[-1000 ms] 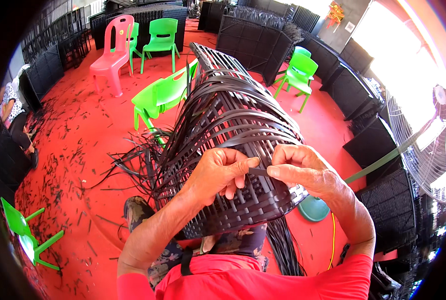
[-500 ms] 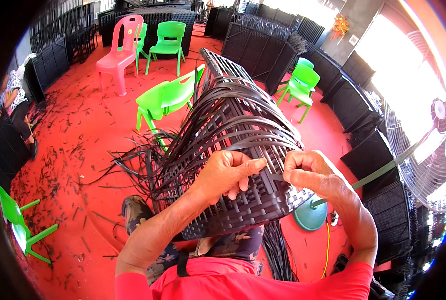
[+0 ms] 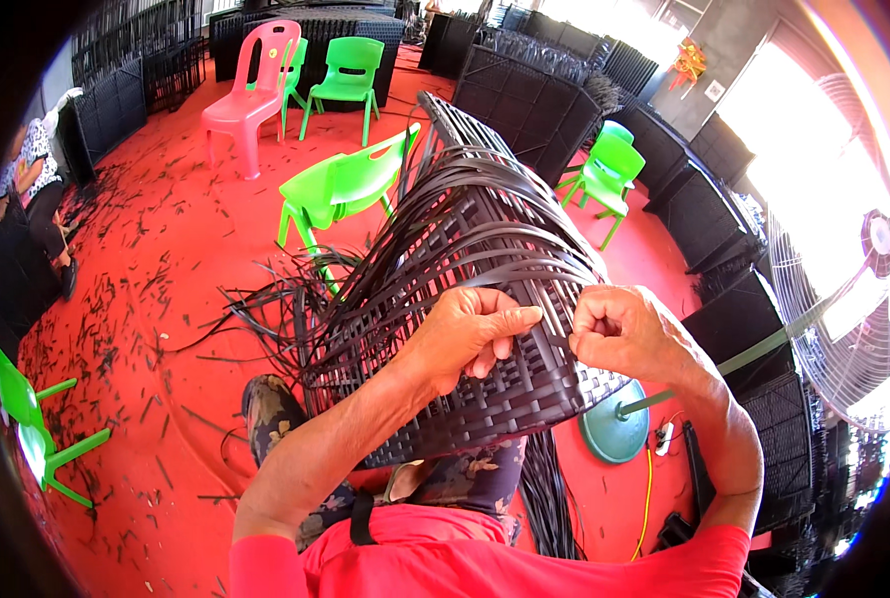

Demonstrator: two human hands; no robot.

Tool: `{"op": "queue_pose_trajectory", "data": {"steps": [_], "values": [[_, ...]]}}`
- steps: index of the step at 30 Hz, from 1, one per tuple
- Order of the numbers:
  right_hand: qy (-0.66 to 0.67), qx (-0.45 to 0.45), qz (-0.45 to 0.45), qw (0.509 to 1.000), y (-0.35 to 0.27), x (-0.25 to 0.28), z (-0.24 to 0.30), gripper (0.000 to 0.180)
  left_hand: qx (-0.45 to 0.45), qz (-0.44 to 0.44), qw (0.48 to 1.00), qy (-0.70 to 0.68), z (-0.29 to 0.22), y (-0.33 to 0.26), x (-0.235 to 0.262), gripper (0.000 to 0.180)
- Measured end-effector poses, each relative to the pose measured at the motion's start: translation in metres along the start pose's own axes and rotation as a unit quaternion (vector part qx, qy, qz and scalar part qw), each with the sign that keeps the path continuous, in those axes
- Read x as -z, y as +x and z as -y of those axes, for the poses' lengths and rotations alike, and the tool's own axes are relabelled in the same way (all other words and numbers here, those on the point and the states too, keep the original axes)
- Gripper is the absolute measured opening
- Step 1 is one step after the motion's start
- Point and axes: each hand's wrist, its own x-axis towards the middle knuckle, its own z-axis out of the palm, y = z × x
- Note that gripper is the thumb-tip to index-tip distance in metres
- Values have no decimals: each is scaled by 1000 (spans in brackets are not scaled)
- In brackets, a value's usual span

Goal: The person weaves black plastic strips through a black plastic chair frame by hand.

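Observation:
A half-woven black panel (image 3: 505, 409) of flat plastic strips on a frame lies tilted across my lap. Its near end is closely woven, while many long loose strips (image 3: 485, 234) arch over the farther part and trail off to the left. Over the weave, my left hand (image 3: 470, 337) is closed, thumb pressed along the bent fingers. My right hand (image 3: 624, 331) is curled in a fist-like pinch by the panel's right edge, a short gap from the left. What either hand pinches is too thin or hidden to make out.
Green chairs (image 3: 340, 189) and a pink chair (image 3: 255, 95) stand ahead on the red floor (image 3: 185, 229), which has black scraps at left. A standing fan (image 3: 834, 319) with a round teal base (image 3: 614, 429) is at right. Black panels (image 3: 525, 95) are stacked around; a person sits far left.
Both hands keep their pinch over the panel, the right one slightly higher and turned. The whole view has shifted a little; the panel's weave looks the same.

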Motion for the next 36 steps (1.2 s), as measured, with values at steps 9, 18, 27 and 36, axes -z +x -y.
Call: {"op": "queue_pose_trajectory", "data": {"steps": [9,18,27,36], "values": [[-40,-46,41,997,7,-5,10,17,-32,20,998,-43,8,-5,2,20],[-63,57,-44,995,-4,-11,4,23,-109,41,981,153,7,-17,1,21],[-133,99,-53,985,-9,-14,20,19,-33,35,999,-9,64,-43,29,24],[-333,275,29,902,8,-45,39,19,-86,23,991,-101,71,-48,38,20]]}}
